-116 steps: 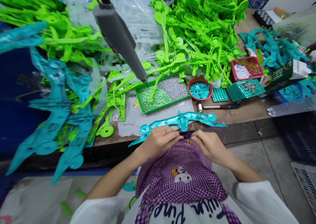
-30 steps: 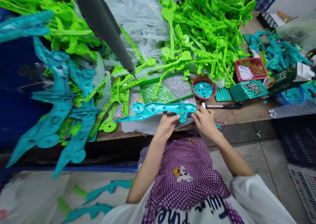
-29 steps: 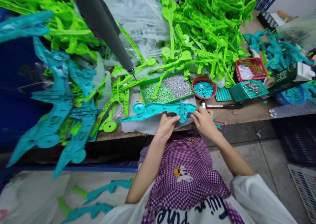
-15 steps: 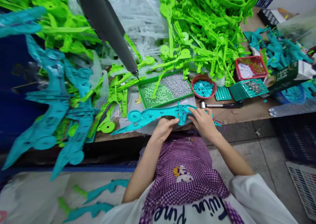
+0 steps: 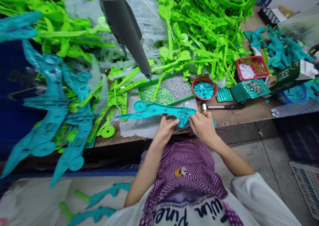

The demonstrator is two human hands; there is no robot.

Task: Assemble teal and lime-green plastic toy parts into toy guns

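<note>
Both my hands hold a long blue plastic housing half (image 5: 159,109) just above the table's front edge. My left hand (image 5: 165,129) pinches its lower edge beside the ribbed crosspiece. On the other side of that crosspiece, my right hand (image 5: 203,126) has its fingers closed over the right end, hiding part of it. A thin dark wire (image 5: 221,133) hangs below the right hand; where it enters the housing is hidden. Above the work hangs a grey electric screwdriver (image 5: 129,33), its bit over a green tray (image 5: 171,103) of small silver screws.
Green plastic parts (image 5: 209,30) are heaped at the back. More blue housings (image 5: 47,119) stand at the left. Along the right lie a red bowl (image 5: 215,94) of blue pieces, a hammer (image 5: 224,106), stacked teal trays (image 5: 243,94) and a red basket (image 5: 265,74).
The blue housing has turned, its left end rising and its right end dropping. My right hand has shifted lower onto its end with fingers more curled. The hanging screwdriver appears further right.
</note>
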